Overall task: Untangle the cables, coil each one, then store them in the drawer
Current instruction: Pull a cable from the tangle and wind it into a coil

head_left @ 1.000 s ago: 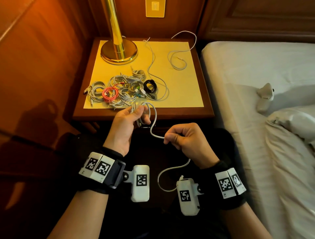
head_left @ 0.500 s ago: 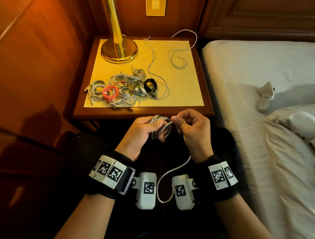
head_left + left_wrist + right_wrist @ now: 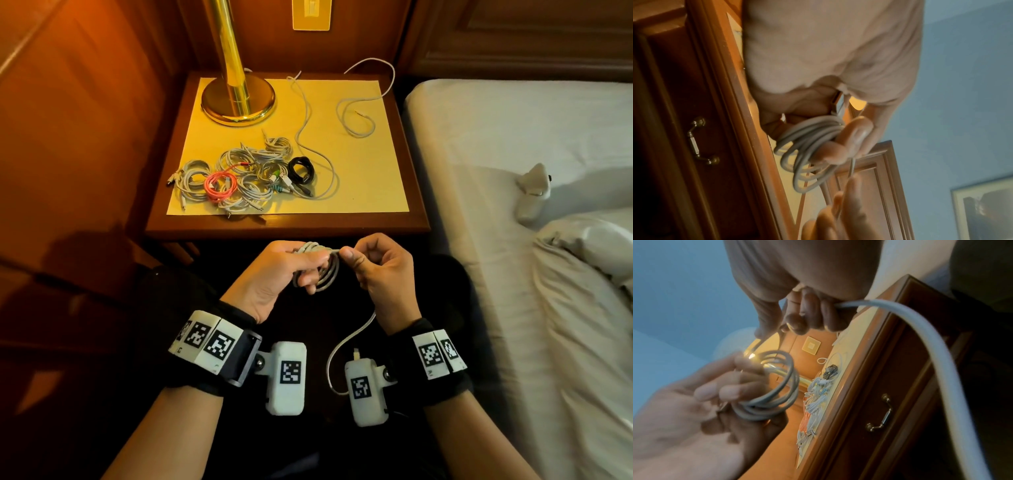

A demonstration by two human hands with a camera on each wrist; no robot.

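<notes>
— Head view? Wooden nightstand beside white bed; brass lamp, pile of coiled cables on top.

— Left wrist? Left hand clutching grey cable coil; shut drawer behind.

— Right wrist? Right hand pinching loose strand, drawer handle below.

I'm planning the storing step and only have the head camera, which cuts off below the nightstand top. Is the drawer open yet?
Observer: No. In the right wrist view the drawer front looks shut, and nothing touches its brass handle.
Operator: Where is the plug at the start of the coil?
Observer: The left wrist view shows a metal plug tucked against the left hand, just above the coil.
</notes>
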